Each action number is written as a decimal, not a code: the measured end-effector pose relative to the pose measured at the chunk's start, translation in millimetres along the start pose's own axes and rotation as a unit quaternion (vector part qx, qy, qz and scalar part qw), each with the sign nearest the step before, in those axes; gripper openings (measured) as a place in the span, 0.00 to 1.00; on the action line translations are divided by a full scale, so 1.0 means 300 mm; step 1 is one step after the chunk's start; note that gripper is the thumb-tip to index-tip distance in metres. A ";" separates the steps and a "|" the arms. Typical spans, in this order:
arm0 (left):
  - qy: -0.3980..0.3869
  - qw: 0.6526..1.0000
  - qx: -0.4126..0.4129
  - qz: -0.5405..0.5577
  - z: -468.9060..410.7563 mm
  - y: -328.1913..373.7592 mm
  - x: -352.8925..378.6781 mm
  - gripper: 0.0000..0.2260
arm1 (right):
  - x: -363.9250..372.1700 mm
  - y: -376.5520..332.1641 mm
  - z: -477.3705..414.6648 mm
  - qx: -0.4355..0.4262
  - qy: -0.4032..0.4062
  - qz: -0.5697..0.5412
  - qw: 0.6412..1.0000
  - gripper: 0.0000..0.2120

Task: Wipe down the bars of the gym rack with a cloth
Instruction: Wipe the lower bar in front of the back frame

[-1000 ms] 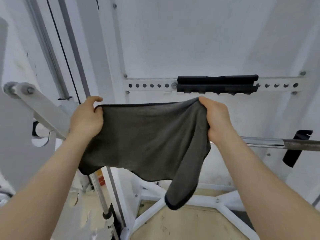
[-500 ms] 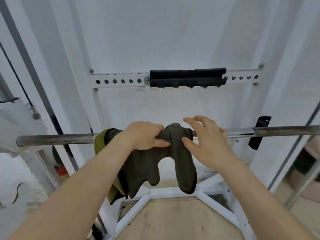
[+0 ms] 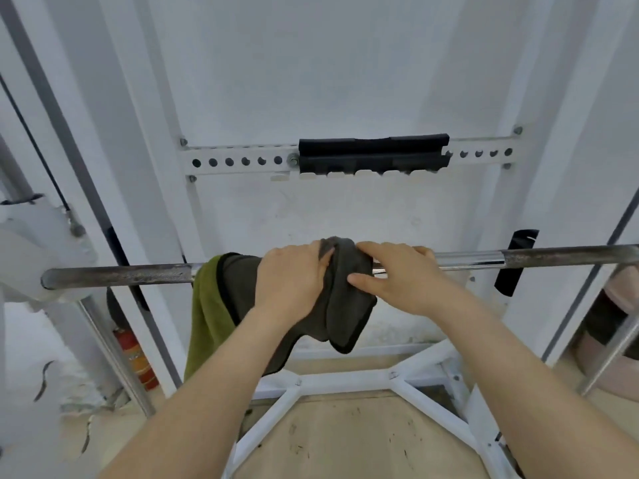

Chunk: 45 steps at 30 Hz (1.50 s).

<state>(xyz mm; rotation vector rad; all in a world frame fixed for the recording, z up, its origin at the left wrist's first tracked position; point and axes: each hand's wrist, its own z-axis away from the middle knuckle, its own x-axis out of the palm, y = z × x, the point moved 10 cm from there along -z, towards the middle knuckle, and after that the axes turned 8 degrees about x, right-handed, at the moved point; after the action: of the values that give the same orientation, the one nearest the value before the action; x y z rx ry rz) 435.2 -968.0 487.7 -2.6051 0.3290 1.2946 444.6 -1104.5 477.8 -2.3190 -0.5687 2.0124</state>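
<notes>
**Grey cloth (image 3: 345, 305) draped over bar (image 3: 117, 276), held by both hands**

Two bare forearms are extended forward from the lower edge of the view, and they converge at the middle of the bar.

The left hand (image 3: 290, 281) is laid over the top of the bar with its fingers curled down around the cloth. The cloth is gripped firmly against the bar at that point.

The right hand (image 3: 401, 274) is placed just beside the left. A bunched fold of the cloth is pinched between its thumb and forefinger. The remaining fingers are rested across the chromed section of the bar.

The cloth is hung over the bar at mid-span, with its loose ends trailing below the hands. A green layer of fabric (image 3: 207, 305) is exposed at its left edge. Whether this is the reverse face of the same cloth cannot be determined.

The bar is set horizontally across the rack. Its outer lengths are dark and rough, and its centre section is bright.

Below the bar, a white base frame (image 3: 345, 378) is seated on a scuffed tan floor (image 3: 345, 437). A red extinguisher (image 3: 136, 357) is stood at the lower left, behind an upright.

Further back, a white perforated crossmember (image 3: 235, 162) is bolted between two uprights. A black pad (image 3: 373, 150) is fitted over its right half.
</notes>
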 end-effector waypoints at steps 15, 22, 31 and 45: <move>-0.070 0.983 0.130 -0.106 0.078 0.004 0.026 0.38 | 0.031 -0.059 -0.085 -0.008 0.056 0.159 0.986 0.06; -0.245 0.953 -0.008 0.181 -0.016 -0.131 0.061 0.17 | 0.019 -0.060 -0.091 -0.046 0.089 0.159 0.982 0.06; -0.197 0.954 -0.220 -0.059 0.076 -0.532 -0.009 0.11 | 0.033 -0.054 -0.107 -0.046 0.081 0.142 0.986 0.04; -0.201 0.953 -0.215 0.076 -0.115 -0.002 0.127 0.18 | 0.032 -0.076 -0.098 -0.115 0.056 0.129 0.983 0.06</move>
<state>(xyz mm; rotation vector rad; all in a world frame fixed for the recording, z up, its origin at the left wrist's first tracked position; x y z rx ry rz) 483.9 -981.3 477.4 -2.5807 0.1924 2.1113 467.8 -1074.2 479.3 -2.7532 -0.5468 1.9909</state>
